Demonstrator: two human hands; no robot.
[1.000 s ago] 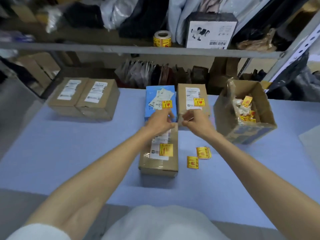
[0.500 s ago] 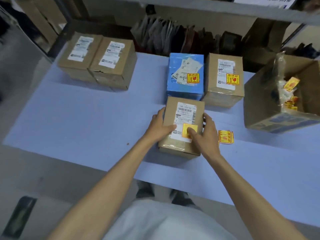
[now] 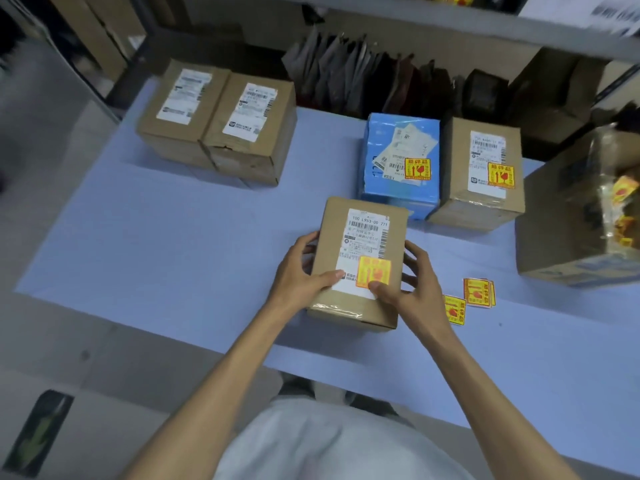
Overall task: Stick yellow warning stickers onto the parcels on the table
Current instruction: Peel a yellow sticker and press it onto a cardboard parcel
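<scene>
Here our left hand [image 3: 304,275] and right hand [image 3: 415,285] grip the box [image 3: 363,237] on the table [image 3: 173,254], fingers [image 3: 417,252] round its sides, right thumb [image 3: 379,289] pressing the sticker [image 3: 374,270]. If we lift early, a corner may curl.

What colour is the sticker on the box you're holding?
The sticker is yellow with red print; head view.

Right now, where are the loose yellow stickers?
In the head view, the loose yellow square stickers lie on the blue table, just right of the right hand gripping the brown cardboard parcel.
</scene>
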